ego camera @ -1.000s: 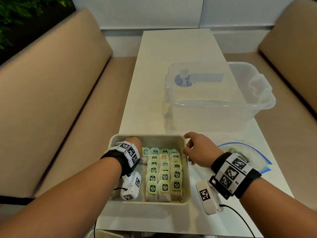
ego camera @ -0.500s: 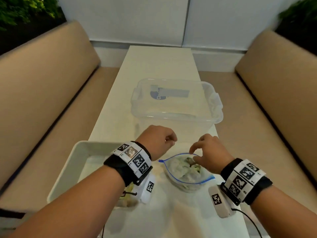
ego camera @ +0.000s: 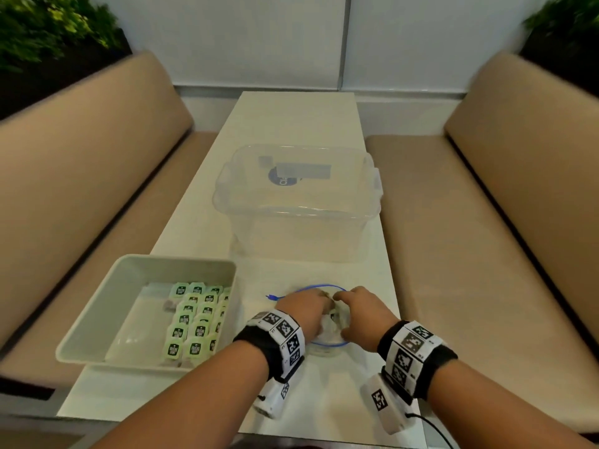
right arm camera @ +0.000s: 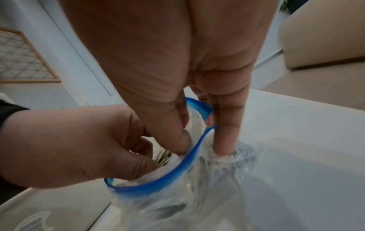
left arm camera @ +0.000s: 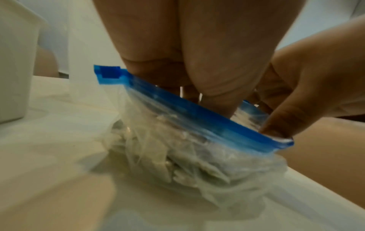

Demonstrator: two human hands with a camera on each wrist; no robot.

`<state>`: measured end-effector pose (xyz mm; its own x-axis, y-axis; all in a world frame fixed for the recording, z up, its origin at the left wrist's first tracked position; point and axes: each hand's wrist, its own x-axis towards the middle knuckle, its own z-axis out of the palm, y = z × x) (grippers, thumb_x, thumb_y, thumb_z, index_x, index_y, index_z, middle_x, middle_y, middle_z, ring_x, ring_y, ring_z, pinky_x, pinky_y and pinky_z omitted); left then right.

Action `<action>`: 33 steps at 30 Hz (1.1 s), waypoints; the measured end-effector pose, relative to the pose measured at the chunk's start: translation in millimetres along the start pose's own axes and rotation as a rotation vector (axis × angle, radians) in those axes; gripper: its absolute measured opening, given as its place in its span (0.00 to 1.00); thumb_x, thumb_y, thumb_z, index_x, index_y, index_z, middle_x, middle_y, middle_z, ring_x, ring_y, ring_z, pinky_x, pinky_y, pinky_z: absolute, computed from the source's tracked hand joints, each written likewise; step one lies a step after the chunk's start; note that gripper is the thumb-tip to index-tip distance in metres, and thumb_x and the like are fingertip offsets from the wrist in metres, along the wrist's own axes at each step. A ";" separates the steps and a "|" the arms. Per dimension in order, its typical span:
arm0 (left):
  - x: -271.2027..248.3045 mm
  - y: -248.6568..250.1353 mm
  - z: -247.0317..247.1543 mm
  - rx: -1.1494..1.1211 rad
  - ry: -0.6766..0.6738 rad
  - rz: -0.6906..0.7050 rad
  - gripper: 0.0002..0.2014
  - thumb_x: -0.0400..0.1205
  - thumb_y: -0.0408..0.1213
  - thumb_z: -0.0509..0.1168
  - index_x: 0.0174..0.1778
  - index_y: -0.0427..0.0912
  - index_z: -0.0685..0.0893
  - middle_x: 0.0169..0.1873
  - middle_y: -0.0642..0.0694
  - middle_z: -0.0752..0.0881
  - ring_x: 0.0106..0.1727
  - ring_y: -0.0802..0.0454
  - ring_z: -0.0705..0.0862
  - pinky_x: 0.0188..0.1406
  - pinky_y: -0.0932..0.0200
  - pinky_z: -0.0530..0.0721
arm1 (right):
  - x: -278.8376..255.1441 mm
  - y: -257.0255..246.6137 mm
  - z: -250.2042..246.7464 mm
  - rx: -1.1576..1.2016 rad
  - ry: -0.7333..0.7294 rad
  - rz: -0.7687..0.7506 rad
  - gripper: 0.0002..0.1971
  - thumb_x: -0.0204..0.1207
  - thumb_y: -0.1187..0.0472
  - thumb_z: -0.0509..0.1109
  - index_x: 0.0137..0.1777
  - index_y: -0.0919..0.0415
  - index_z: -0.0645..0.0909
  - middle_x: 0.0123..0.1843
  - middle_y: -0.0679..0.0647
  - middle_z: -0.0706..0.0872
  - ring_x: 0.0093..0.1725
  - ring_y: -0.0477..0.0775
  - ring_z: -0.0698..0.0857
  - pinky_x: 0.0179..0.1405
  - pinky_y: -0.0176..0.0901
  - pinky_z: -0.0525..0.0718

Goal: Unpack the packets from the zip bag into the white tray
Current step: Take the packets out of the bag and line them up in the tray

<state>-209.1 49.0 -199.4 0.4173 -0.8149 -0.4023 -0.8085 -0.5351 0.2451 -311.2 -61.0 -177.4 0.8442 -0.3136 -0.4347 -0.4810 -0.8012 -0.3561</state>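
The clear zip bag [ego camera: 328,344] with a blue zipper rim stands open on the table before me, with pale packets [left arm camera: 177,164] bunched inside. My left hand [ego camera: 319,306] reaches down into its mouth. Its curled fingers and thumb close on a green-labelled packet [right arm camera: 164,157], though the fingertips are mostly hidden. My right hand [right arm camera: 201,148] pinches the bag's right rim, thumb inside and index finger outside. To the left, the white tray [ego camera: 142,262] holds rows of green-labelled packets [ego camera: 194,322].
A large clear plastic bin [ego camera: 298,202] stands on the narrow white table [ego camera: 291,118] just behind the bag. Tan bench seats [ego camera: 453,254] run along both sides. The tray's left half is bare.
Both hands left the tray, passed above the bag, and are now down in its mouth. The left hand has gone inside and the right has taken the rim.
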 end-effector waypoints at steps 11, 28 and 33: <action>-1.7 2.4 -1.2 -0.036 -0.002 -0.048 0.22 0.79 0.41 0.67 0.70 0.47 0.77 0.57 0.47 0.87 0.57 0.45 0.85 0.55 0.52 0.82 | -3.7 10.3 5.9 0.110 0.036 -0.061 0.35 0.72 0.71 0.70 0.80 0.53 0.68 0.69 0.60 0.76 0.67 0.61 0.80 0.62 0.40 0.76; -16.2 8.0 -13.6 -0.226 0.173 -0.114 0.03 0.78 0.44 0.71 0.44 0.51 0.86 0.45 0.51 0.88 0.48 0.51 0.85 0.52 0.56 0.83 | 0.8 18.3 1.2 0.139 0.103 -0.090 0.34 0.71 0.65 0.74 0.78 0.51 0.71 0.74 0.56 0.73 0.70 0.57 0.78 0.65 0.41 0.78; -37.7 -2.1 -35.8 -0.430 0.341 -0.071 0.03 0.77 0.44 0.73 0.43 0.51 0.88 0.39 0.56 0.88 0.41 0.59 0.84 0.47 0.61 0.83 | 0.1 20.1 -8.6 0.161 0.109 -0.119 0.29 0.73 0.53 0.74 0.75 0.50 0.75 0.74 0.55 0.73 0.70 0.55 0.78 0.69 0.42 0.76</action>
<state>-208.3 72.9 -153.2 0.6328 -0.7615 -0.1403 -0.5613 -0.5759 0.5944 -318.7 -81.5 -177.5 0.9138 -0.2817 -0.2927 -0.4004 -0.7469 -0.5310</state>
